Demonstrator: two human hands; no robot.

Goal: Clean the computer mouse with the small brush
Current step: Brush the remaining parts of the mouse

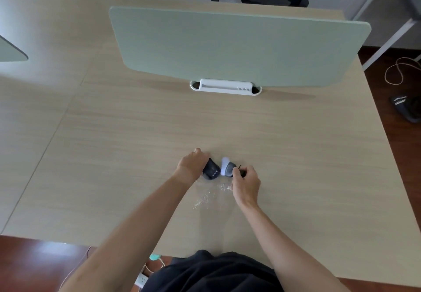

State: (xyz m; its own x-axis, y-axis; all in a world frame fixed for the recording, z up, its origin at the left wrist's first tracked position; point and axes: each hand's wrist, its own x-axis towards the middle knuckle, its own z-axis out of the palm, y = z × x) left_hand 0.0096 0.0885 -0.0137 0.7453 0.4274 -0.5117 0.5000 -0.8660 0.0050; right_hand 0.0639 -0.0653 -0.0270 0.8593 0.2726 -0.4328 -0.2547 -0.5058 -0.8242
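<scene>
The left hand (pixel 192 163) is gripping the dark computer mouse (pixel 210 169) on the wooden desk (pixel 296 155). The right hand (pixel 246 183) is pinching the small brush (pixel 227 166), its white head lying just right of the mouse and angled toward it.

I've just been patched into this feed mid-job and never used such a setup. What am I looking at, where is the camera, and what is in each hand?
There is no machine here: a person works with bare hands, filmed by one wide-angle camera on their head, looking down at a wooden desk. The left hand grips a dark computer mouse. The right hand pinches the dark end of a small brush, whose pale tip points away from the person, beside the mouse. White crumbs lie scattered on the desk just in front of the hands. Behind stands a green divider panel.
</scene>
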